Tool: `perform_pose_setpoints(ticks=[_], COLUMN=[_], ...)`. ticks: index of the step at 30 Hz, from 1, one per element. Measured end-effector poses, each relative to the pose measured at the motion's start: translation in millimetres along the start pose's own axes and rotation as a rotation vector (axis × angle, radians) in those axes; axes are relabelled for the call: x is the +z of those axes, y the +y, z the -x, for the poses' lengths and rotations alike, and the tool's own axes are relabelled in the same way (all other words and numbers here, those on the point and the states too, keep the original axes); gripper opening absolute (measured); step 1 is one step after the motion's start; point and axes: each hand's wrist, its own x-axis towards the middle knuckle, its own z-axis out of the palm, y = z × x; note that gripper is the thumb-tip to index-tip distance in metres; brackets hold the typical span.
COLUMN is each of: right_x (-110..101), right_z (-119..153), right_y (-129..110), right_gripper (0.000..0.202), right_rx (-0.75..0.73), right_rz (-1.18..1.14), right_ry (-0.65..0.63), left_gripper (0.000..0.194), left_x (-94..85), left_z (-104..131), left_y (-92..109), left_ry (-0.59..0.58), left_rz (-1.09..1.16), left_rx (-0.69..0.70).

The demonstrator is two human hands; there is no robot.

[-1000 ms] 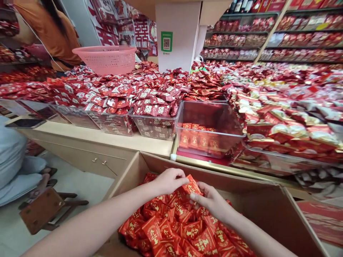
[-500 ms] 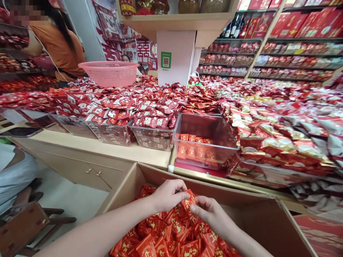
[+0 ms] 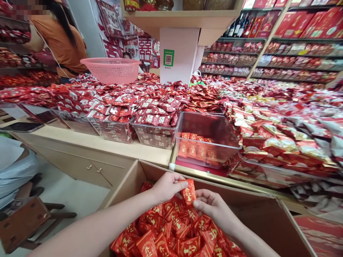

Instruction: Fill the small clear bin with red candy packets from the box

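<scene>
Between my two hands is a small red packet point(image 3: 189, 192) with gold characters, held upright above a cardboard box point(image 3: 257, 210). My left hand point(image 3: 168, 186) pinches its upper left corner between thumb and fingers. At its lower right edge, my right hand point(image 3: 210, 203) grips with thumb and bent forefinger. Many loose packets point(image 3: 171, 228) of the same red and gold kind fill the box below. Just beyond the box stands a clear plastic bin point(image 3: 209, 139), with a row of similar packets point(image 3: 197, 148) standing along its front.
Clear bins point(image 3: 155, 135) heaped with wrapped sweets line the counter on both sides. A pink basket point(image 3: 111, 69) rests on the heap. A person in an orange top point(image 3: 59, 43) stands back left; a wooden stool point(image 3: 24, 221) is at lower left. A post point(image 3: 178, 57) rises mid-counter.
Both hands have raised the packet slightly and turned it more upright, its printed face now showing more fully. The camera view has shifted a little.
</scene>
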Motion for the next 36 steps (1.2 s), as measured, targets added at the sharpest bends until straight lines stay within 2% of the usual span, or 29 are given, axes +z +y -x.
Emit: perform_pose_setpoints(ticks=[4, 8, 11, 14, 15, 17, 19, 21, 23, 24, 28, 31, 36], right_x=[-3, -1, 3, 10, 12, 16, 19, 19, 17, 15, 11, 8, 7], right_z=[1, 2, 5, 10, 12, 14, 15, 12, 7, 5, 0, 0, 0], right_y=[1, 2, 4, 5, 5, 6, 7, 10, 12, 13, 10, 2, -3], right_gripper=[0.029, 0.029, 0.026, 0.019, 0.017, 0.015, 0.013, 0.013, 0.018, 0.022, 0.025, 0.022, 0.018], right_rx=[-0.011, -0.084, -0.203, -0.369, -0.425, -0.513, -0.566, -0.546, -0.456, -0.395, -0.211, -0.195, -0.238], right_rz=[0.03, 0.12, 0.399, 0.786, 0.87, 0.946, 0.926, 0.82, 0.628, 0.518, 0.184, 0.089, 0.043], right_ry=[0.031, 0.083, 0.245, 0.371, 0.363, 0.248, 0.148, 0.188, 0.294, 0.303, 0.151, 0.126, 0.103], left_gripper=[0.042, 0.045, 0.048, 0.049, 0.05, 0.052, 0.054, 0.053, 0.047, 0.043, 0.035, 0.029, 0.03], left_x=[-0.3, 0.2, 4.9, 12.6, 14.9, 18.2, 18.9, 17.4, 15.1, 14.0, 10.7, 8.9, 8.6], left_z=[1, 5, 10, 16, 18, 20, 20, 20, 20, 20, 19, 18, 16], left_y=[6, 9, 9, 7, 6, 6, 7, 10, 11, 12, 11, 9, 10], left_ry=[-0.027, -0.064, -0.098, -0.139, -0.137, -0.116, -0.113, -0.134, -0.158, -0.167, -0.199, -0.215, -0.269], left_rz=[0.071, 0.068, 0.097, 0.283, 0.355, 0.461, 0.515, 0.533, 0.555, 0.571, 0.653, 0.736, 0.778], left_rx=[-0.042, -0.084, -0.089, -0.044, -0.045, -0.085, -0.121, -0.111, -0.077, -0.059, -0.085, -0.112, -0.077])
